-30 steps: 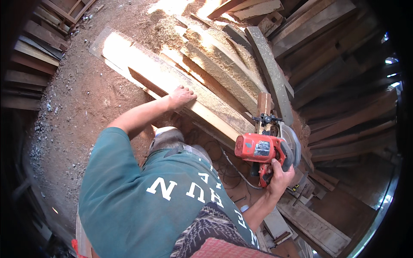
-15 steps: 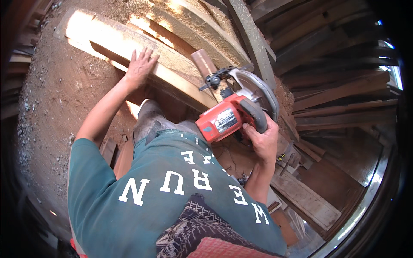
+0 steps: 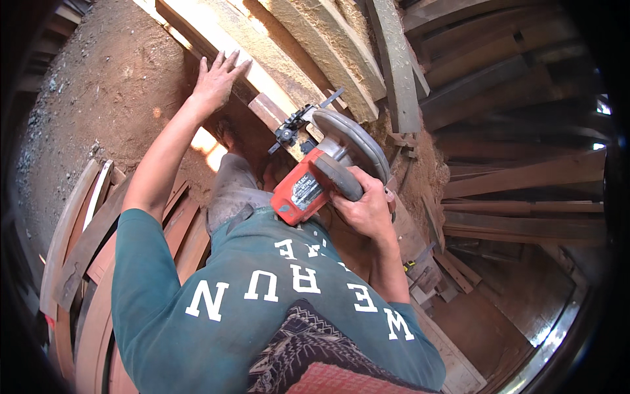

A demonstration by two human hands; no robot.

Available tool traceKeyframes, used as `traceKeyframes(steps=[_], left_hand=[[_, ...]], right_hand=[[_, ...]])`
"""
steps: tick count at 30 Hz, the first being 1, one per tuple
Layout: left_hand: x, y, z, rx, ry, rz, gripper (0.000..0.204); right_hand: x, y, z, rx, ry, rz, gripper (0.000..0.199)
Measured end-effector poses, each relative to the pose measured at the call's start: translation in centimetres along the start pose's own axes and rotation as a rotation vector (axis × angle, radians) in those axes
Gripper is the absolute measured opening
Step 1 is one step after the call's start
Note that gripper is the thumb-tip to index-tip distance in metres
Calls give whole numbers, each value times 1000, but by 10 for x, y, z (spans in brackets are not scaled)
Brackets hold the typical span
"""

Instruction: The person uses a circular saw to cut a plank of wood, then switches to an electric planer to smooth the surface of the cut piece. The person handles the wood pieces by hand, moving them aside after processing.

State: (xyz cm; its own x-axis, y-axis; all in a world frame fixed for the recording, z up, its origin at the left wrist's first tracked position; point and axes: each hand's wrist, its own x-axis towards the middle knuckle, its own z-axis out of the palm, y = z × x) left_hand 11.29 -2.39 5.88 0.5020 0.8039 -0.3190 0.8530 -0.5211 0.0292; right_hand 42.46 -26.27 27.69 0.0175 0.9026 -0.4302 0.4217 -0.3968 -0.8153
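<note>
while saw (image 3: pixel 328 171) meets plank edge (image 3: pixel 275 108).

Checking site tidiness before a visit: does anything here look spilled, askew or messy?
Yes. Pale sawdust lies heaped on the dirt under the curved wooden planks. Dark boards at right lie at mixed angles. The right hand grips the red circular saw; the left hand presses a light plank.

Red circular saw (image 3: pixel 314 187) — grey guard, teal shirt (image 3: pixel 262 308)
</note>
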Motion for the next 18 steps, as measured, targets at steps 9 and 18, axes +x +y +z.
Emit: traceKeyframes(steps=[9,18], left_hand=[[4,9,-11,-2,-55,-55,101],[-2,11,-13,-41,-106,-74,106]], right_hand=[[-4,30,-1,-17,-6,-45,34],[-2,90,23,-16,44,-91,28]])
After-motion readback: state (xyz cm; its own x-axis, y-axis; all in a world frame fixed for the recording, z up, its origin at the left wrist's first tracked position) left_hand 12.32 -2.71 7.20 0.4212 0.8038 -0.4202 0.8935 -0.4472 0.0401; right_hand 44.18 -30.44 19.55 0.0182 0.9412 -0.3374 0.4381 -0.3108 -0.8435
